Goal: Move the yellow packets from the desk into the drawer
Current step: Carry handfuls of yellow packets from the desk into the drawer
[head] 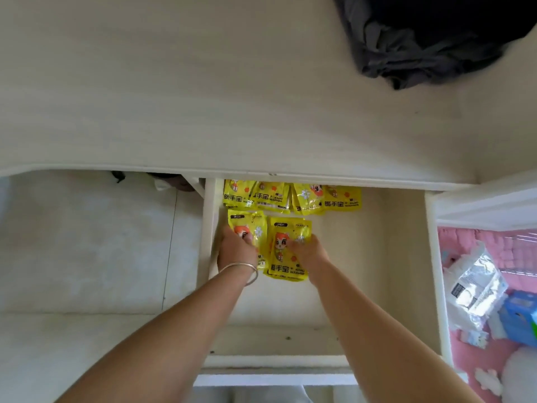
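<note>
Pale desk top, dark cloth at its far right corner; open drawer beneath. Left hand and right hand each press curled fingers onto a yellow packet lying flat in the drawer's left half. Beyond the fingertips, a row of yellow packets lines the drawer back.

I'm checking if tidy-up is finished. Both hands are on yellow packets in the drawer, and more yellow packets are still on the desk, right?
Not quite. The head view shows no packets on the desk, only a dark cloth. Left hand and right hand do rest on yellow packets in the drawer.
</note>
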